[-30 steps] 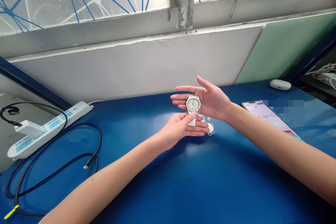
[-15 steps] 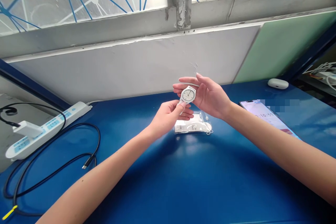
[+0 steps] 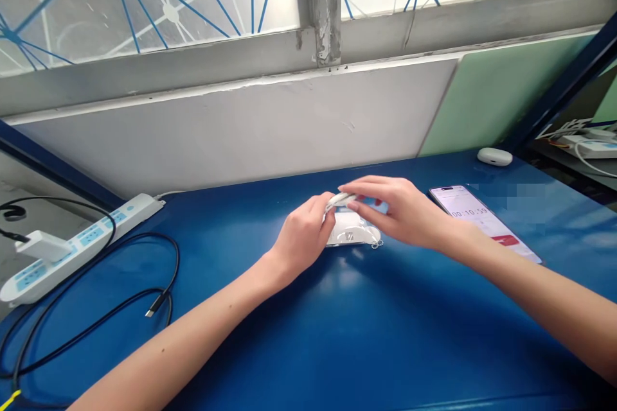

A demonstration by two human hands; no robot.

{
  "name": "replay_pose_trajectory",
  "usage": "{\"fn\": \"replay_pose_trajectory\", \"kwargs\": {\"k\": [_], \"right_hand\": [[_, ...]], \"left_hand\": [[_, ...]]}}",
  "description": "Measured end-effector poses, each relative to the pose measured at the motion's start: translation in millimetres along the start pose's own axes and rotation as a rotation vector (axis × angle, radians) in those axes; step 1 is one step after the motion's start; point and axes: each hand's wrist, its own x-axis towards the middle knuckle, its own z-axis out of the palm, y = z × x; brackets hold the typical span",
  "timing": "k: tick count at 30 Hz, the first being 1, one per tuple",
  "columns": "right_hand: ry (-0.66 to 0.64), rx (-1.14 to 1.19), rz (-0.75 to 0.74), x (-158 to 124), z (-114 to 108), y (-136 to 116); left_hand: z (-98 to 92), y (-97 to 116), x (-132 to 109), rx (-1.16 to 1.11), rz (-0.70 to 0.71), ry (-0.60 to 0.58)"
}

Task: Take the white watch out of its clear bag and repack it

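Observation:
A white wristwatch point(image 3: 341, 200) is held between my two hands, edge-on, so its dial is out of sight. My left hand point(image 3: 304, 228) pinches its left end between thumb and fingers. On the other end, the thumb and fingertips of my right hand point(image 3: 398, 210) close around the watch. Just behind and below the hands, a clear plastic pouch point(image 3: 351, 235) with white contents and a small bead chain lies on the blue table point(image 3: 308, 327).
To the right lies a phone point(image 3: 482, 218) showing a timer, with a white earbud case point(image 3: 494, 157) beyond it. On the left are a white power strip point(image 3: 91, 237) with a charger plugged in and a looped black cable point(image 3: 177, 257). A wall panel point(image 3: 241, 131) borders the table's back.
The watch has turned from dial-up to edge-on and moved slightly lower. My right hand has gone from spread fingers behind it to gripping its end. The view has shifted slightly.

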Motion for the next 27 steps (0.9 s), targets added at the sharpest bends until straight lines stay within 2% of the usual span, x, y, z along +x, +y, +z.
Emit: {"fn": "replay_pose_trajectory", "kwargs": {"k": [4, 7, 10, 12, 15, 18, 21, 23, 27], "right_hand": [[0.146, 0.143, -0.031, -34, 10, 4], [0.188, 0.187, -0.045, -46, 16, 8], [0.171, 0.213, -0.065, -49, 16, 14], [0.152, 0.196, -0.072, -49, 15, 22], [0.158, 0.119, -0.024, -49, 11, 36], [0.134, 0.056, -0.008, -50, 7, 46], [0.085, -0.002, -0.028, -52, 3, 50], [0.027, -0.013, -0.019, -52, 0, 51], [-0.037, 0.004, 0.02, -52, -5, 53]], "left_hand": [[6.1, 9, -6, 0.048, 0.137, 0.0], [8.7, 14, -9, 0.044, 0.2, 0.015], [10.0, 17, -9, 0.045, 0.203, 0.032], [10.1, 16, -8, 0.077, 0.145, 0.022], [10.0, 10, -6, 0.125, 0.03, -0.118], [10.7, 0, -7, 0.094, -0.011, -0.298], [11.4, -6, -10, 0.048, -0.046, -0.419], [11.8, -7, -12, 0.027, -0.068, -0.45], [13.9, -8, -13, 0.013, -0.036, -0.43]]}}
